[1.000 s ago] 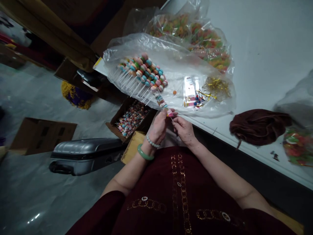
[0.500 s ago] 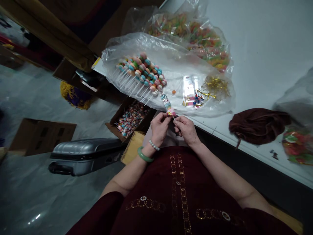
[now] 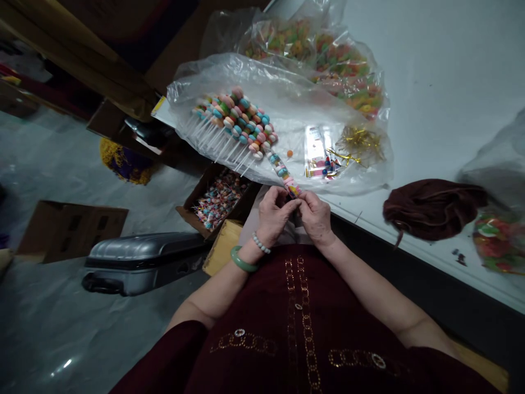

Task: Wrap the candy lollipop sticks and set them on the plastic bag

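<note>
My left hand [image 3: 273,216] and my right hand [image 3: 315,216] are pinched together at the table's near edge, both gripping the lower end of a wrapped candy skewer [image 3: 283,171] that points up and away. Just beyond it, a pile of several candy skewers [image 3: 235,123] with white sticks lies on a clear plastic sheet [image 3: 295,104]. A beaded bracelet and a green bangle sit on my left wrist.
Gold twist ties [image 3: 361,142] and a pack of clear wrappers [image 3: 318,153] lie on the sheet. Bags of gummy candy [image 3: 332,60] sit behind. A dark red cloth [image 3: 430,208] lies to the right. On the floor: a box of wrapped skewers [image 3: 219,200], a grey suitcase [image 3: 139,260].
My hands have come closer together around the skewer's lower end, and the skewer has shifted slightly to the right and tilted more upright.
</note>
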Tool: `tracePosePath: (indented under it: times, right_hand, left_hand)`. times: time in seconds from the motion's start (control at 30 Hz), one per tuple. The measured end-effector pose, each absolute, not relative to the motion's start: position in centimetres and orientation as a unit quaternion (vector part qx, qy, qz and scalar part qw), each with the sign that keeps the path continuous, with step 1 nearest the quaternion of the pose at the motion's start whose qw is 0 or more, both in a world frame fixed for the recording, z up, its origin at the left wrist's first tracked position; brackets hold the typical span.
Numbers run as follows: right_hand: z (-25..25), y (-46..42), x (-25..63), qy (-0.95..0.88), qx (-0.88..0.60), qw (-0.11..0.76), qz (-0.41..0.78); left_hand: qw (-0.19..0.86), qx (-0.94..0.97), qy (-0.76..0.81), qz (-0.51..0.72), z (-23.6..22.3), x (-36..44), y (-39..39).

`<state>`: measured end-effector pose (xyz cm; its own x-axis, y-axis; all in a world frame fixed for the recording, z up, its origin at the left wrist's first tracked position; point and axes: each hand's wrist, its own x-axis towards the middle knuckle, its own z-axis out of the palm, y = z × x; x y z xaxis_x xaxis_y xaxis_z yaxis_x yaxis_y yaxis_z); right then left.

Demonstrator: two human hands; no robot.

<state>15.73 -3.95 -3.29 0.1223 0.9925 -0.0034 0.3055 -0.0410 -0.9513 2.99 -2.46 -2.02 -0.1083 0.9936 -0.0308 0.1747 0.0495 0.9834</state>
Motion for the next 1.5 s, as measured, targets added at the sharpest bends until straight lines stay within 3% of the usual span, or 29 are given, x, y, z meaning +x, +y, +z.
tracePosePath:
  times: [0.13,0.27,0.5,0.67,0.97,1.17,1.27,1.37,1.5]
  right_hand:
    - [-2.9,-4.4,15.3,-0.543,-0.568,0.43,0.445]
    - [-3.3,-4.2,15.6,-0.529,-0.599,0.45,0.398]
    - [-3.5,-4.1,15.6,-0.564,-0.606,0.442,0.346]
    - [-3.8,-4.5,14.8,-0.61,-0.592,0.4,0.341]
    - [-3.2,-2.8,14.4,-0.391,-0.488,0.519,0.583]
    - [-2.5,-1.7,12.7,-0.191,-0.422,0.42,0.781]
    - [-2.1,-2.0,12.4,-0.191,-0.422,0.37,0.805]
    - [-1.3,-2.3,12.4,-0.37,-0.526,0.386,0.661]
    - [-0.3,-2.1,12.1,-0.671,-0.603,0.36,0.239]
  left_hand:
    - [0.463,0.494,0.572,0.462,-1.7,3.2,-2.4]
    - [0.472,0.533,0.547,0.44,-1.4,3.2,-3.1]
    - [0.763,0.279,0.437,0.386,-1.5,1.7,-1.5]
    - [0.786,0.144,0.409,0.442,-1.3,3.0,-0.6]
    - [0.73,0.171,0.438,0.495,-1.2,3.3,-0.9]
    - [0.804,0.187,0.388,0.411,-0.6,1.9,-0.3]
    - [0.814,0.189,0.37,0.405,-0.4,1.1,-0.1]
    - [0.789,0.157,0.394,0.446,-0.2,1.2,0.2]
    - [0.735,0.062,0.421,0.528,0.2,2.4,1.1]
